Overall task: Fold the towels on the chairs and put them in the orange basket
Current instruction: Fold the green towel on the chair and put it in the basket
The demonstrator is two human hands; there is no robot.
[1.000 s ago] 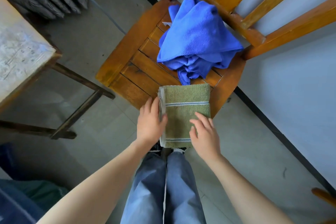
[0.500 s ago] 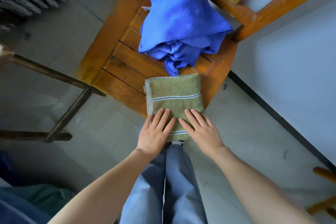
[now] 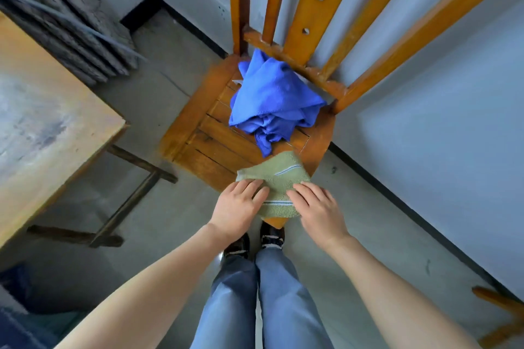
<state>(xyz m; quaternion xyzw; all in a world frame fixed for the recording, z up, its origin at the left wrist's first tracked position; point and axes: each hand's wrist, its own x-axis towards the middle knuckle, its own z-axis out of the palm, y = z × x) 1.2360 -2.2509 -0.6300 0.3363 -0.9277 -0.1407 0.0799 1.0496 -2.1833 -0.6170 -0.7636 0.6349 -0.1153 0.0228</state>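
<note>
Grey floor (image 3: 158, 110), pale wall (image 3: 439, 93), dark skirting (image 3: 397, 202), worn wooden table (image 3: 42, 122) at left

Left hand (image 3: 236, 208) palm down, right hand (image 3: 317, 208) palm down beside it

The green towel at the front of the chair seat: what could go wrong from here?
1. The green towel lies at the front corner of the chair seat; it may slip to the floor once the left hand and right hand lift off.
2. Both hands only rest flat on it, so the fold may open when it is picked up.
3. The crumpled blue towel reaches close to its far edge and might be dragged along.
</note>
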